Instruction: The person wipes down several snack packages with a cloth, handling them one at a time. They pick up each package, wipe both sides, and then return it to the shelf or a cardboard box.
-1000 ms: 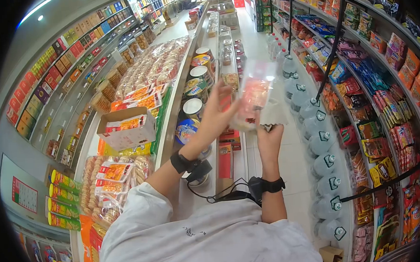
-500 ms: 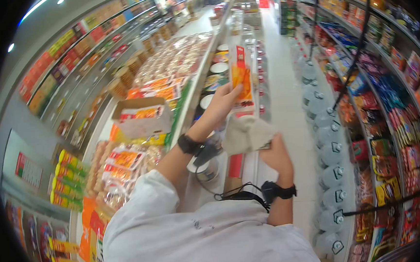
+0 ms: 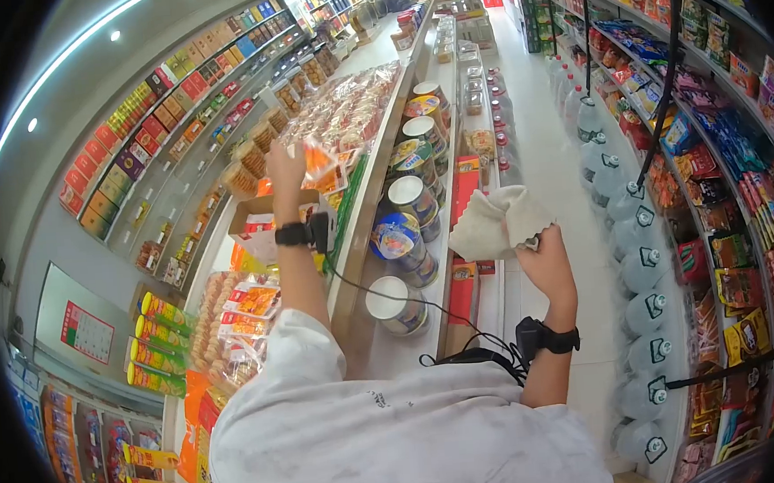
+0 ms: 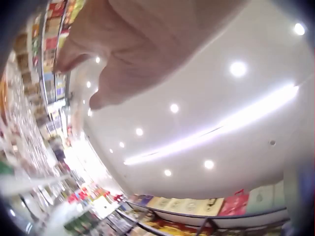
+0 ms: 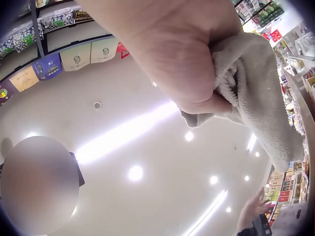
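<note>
My right hand grips a pale, fluffy cloth and holds it up over the right side of the low shelf. In the right wrist view the cloth is bunched at the fingers and hangs away from them. Out over the counter on the left is my left hand, above an open cardboard box. Its thumb and fingers stand apart in the left wrist view, with ceiling showing between them. A blurred orange-and-white snack packet is right beside this hand, over other packets.
Large tubs line the low shelf between counter and aisle. Bagged biscuits cover the counter's far part. Big water bottles stand on the floor before the right-hand snack shelves. A cable runs from the left wrist.
The left hand has moved left from above the low shelf to the counter; the packet it pinched is out of its fingers. The right hand still holds the cloth, slightly further right.
</note>
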Demonstrator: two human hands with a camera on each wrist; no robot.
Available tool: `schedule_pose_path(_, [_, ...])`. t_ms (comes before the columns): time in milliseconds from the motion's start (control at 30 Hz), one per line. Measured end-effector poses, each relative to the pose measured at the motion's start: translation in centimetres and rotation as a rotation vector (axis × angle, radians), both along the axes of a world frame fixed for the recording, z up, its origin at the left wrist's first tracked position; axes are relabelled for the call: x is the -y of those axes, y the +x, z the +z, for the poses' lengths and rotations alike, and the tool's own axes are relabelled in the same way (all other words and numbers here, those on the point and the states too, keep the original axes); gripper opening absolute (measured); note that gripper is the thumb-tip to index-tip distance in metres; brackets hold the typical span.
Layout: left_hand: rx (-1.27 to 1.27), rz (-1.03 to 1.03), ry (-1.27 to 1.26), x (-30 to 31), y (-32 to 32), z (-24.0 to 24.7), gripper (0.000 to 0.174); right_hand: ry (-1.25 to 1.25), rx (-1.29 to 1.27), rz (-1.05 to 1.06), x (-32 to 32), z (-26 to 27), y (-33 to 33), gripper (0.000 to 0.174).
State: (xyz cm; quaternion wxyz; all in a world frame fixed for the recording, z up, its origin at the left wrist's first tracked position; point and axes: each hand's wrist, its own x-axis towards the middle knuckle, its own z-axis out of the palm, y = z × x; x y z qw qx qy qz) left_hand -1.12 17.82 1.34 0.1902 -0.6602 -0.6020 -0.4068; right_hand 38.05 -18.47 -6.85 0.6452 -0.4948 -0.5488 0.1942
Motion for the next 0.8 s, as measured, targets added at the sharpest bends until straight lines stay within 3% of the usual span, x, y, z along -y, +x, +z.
schedule_pose_path(67, [0.022, -0.030, -0.084, 5.0, -0.5, 2.1, 0.054, -0.036, -0.010, 0.004, -0.5, -1.1, 0.6, 0.030])
schedule_pose_path(133, [0.011, 0.166, -0.256, 7.4, -1.2, 2.8, 0.049, -0.063, -0.028, 0.045, -0.5, -1.6, 0.6, 0.031])
schedule_pose_path(167, [0.008, 0.264, -0.338, 8.1, -1.6, 2.8, 0.046, -0.060, -0.042, 0.069, -0.7, -1.4, 0.7, 0.030])
schedule_pose_path(267, [-0.044, 0.238, -0.582, 6.5, -5.9, 0.0, 0.046, -0.033, -0.054, 0.087, -1.0, -0.5, 0.9, 0.027])
schedule_pose_path(300, [-0.183, 0.117, -0.651, 6.1, -7.5, -1.3, 0.052, -0.024, -0.057, 0.088, -1.0, -0.4, 0.7, 0.027])
schedule_pose_path(400, [-0.091, 0.040, -0.853, 11.8, -3.1, 1.0, 0.069, -0.025, -0.075, 0.100, -1.6, -1.3, 1.0, 0.027])
schedule_pose_path(433, [-0.182, 0.123, -0.939, 10.8, -3.1, 0.9, 0.070, -0.021, -0.066, 0.101, -1.7, -1.3, 1.0, 0.027])
schedule_pose_path(533, [-0.280, 0.104, -0.850, 10.5, -4.1, -0.3, 0.068, -0.004, -0.082, 0.126, -1.5, -1.4, 1.3, 0.027])
schedule_pose_path(633, [-0.125, -0.160, -0.655, 11.0, -4.6, -1.0, 0.064, 0.021, -0.122, 0.140, -1.5, -1.0, 1.8, 0.028])
schedule_pose_path(700, [0.056, -0.017, -0.461, 11.2, -4.1, -1.2, 0.054, 0.002, -0.065, 0.100, -1.0, -0.8, 2.3, 0.029])
schedule_pose_path(733, [0.000, 0.026, -0.279, 11.0, -4.4, -1.7, 0.044, 0.008, -0.087, 0.097, -0.9, -0.6, 2.5, 0.030])
schedule_pose_path(800, [0.090, 0.036, 0.012, 12.9, -3.7, -1.1, 0.043, 0.017, -0.126, 0.100, -0.7, -0.3, 3.0, 0.031])
